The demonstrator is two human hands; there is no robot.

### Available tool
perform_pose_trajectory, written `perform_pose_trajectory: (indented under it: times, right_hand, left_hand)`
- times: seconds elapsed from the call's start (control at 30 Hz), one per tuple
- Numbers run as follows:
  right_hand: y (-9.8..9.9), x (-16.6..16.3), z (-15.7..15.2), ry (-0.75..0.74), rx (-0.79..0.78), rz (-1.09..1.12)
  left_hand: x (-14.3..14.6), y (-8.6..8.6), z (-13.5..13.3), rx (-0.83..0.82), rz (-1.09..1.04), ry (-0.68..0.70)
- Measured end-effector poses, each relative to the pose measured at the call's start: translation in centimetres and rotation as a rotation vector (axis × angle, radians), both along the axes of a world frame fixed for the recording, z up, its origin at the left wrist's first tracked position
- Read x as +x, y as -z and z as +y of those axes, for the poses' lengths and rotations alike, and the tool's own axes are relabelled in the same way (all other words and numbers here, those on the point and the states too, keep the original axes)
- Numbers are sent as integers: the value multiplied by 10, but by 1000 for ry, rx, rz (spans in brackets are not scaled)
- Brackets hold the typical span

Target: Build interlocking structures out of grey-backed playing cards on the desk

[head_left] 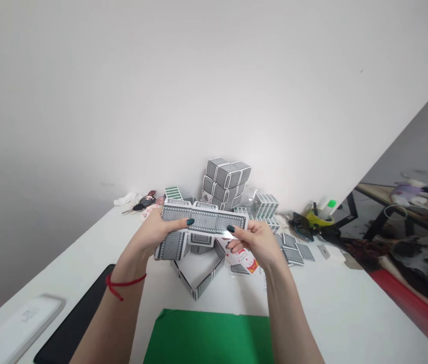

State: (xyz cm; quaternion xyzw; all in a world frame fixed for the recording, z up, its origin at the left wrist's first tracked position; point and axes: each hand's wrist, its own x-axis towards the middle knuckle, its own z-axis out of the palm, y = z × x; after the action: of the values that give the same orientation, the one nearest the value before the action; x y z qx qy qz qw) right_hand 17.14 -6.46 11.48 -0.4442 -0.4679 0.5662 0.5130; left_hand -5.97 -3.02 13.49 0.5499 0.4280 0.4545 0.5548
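Between both hands is a panel of joined playing cards (212, 221), backs facing me, with folded flaps along its edges. My left hand (152, 230) grips its left end, thumb on top and fingers hidden behind. At the right end my right hand (254, 240) pinches it, thumb across the front and fingers beneath. Under the panel, a frame of folded cards (195, 292) sits on the table with a corner toward me. A stack of card-built blocks (227, 179) stands behind the panel, near the wall.
A green sheet (210, 336) lies in front. A black flat pad (81, 313) and a white case (20, 328) are at the left. Loose cards (293, 255) and a yellow holder (314, 220) are at the right. More card blocks (266, 205) stand behind.
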Motion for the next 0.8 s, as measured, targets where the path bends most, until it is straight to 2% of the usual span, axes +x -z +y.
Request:
perform_pose_trajectory:
  times: [0.2, 0.4, 0.57, 0.8]
  right_hand:
    - [-1, -7, -1, 14, 0, -10]
    - [2, -19, 0, -41, 4, -21]
    - [-1, -7, -1, -78, 8, -47]
    - [-2, -3, 0, -4, 86, -64]
  left_hand:
    - [3, 1, 0, 18, 22, -13]
    - [13, 3, -1, 102, 44, 30]
    - [10, 3, 0, 73, 28, 43]
    - [7, 1, -1, 32, 9, 9]
